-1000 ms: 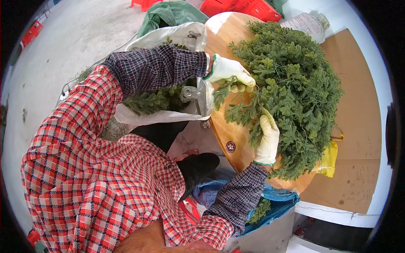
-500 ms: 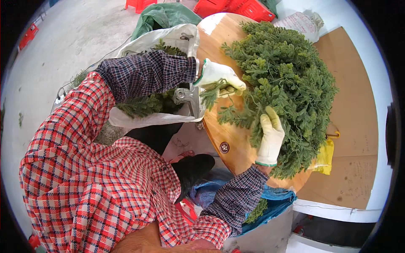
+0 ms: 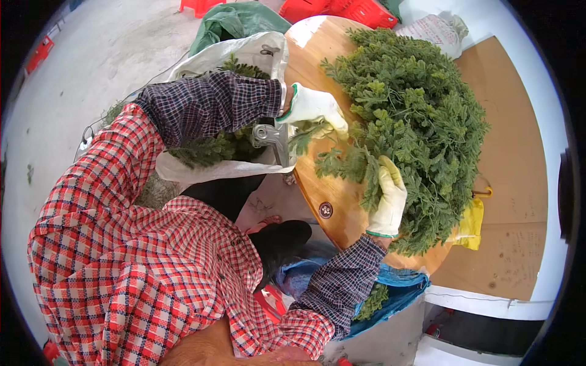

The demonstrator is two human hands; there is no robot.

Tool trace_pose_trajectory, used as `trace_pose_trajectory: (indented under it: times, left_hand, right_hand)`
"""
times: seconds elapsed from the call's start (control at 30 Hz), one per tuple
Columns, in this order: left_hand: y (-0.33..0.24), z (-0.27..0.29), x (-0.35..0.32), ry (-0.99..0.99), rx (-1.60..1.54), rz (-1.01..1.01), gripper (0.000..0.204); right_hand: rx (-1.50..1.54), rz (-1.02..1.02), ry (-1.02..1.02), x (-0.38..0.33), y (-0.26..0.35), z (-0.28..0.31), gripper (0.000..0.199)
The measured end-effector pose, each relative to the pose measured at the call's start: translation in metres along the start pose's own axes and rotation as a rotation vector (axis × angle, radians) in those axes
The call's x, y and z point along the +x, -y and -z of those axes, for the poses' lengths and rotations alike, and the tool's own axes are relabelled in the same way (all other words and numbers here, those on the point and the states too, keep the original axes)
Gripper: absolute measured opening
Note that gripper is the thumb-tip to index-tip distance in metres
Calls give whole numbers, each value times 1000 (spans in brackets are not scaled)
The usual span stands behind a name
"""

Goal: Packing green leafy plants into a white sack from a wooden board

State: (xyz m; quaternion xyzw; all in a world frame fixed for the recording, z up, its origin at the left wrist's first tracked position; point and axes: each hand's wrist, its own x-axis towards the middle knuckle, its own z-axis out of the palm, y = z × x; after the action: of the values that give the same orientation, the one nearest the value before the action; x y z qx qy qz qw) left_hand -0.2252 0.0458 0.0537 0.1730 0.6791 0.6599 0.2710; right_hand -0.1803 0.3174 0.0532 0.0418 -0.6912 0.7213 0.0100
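My left hand (image 3: 316, 113), in a white glove with a green cuff edge, is closed on a small green evergreen sprig (image 3: 303, 139) over the left part of the round wooden table (image 3: 310, 55). Lower and to the right, my gloved right hand (image 3: 389, 198) has its fingers closed round another leafy evergreen sprig (image 3: 368, 174) at the near edge of the big heap of evergreen sprigs (image 3: 421, 116). A thin stem shows between the two hands. The fingertips of the right hand are partly hidden by leaves.
Left of the table, a white sack (image 3: 210, 172) holds more greenery beside a grey metal bracket (image 3: 273, 141). Below the table edge hangs a blue bag (image 3: 397, 299) with sprigs inside. A yellow bag (image 3: 470, 226) and cardboard (image 3: 513, 183) lie right; red crates (image 3: 339, 11) stand behind.
My left hand has shifted slightly left with its sprig. My right hand has moved a little left, and the leaves by it now sit farther off the heap.
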Motion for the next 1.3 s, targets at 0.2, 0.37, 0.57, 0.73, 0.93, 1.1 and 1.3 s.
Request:
trace_pose_trajectory:
  times: [0.2, 0.37, 0.57, 0.73, 0.93, 1.1, 1.3]
  left_hand:
    - [-9, -15, -3, 141, -294, 68, 35]
    - [9, -2, 7, 140, -271, 70, 23]
    - [2, -17, -1, 61, -381, 98, 29]
    - [0, -20, -4, 13, -477, 136, 21]
    - [8, -13, -5, 104, -578, 175, 18]
    - [9, -23, -2, 66, -627, 170, 19]
    - [9, -27, 4, 103, -482, 33, 21]
  right_hand:
    - [-267, 219, -115, 3, 6, -9, 28]
    - [-1010, 719, -619, -5, 23, -30, 22]
    - [-717, 680, -284, -66, -1, -82, 17]
    - [-1189, 702, -137, -72, 8, -82, 23]
    - [-1665, 729, -141, -46, 13, -52, 23]
    - [-1189, 492, 21, -39, -6, -43, 34]
    - [-1109, 441, -44, -43, -10, -52, 77]
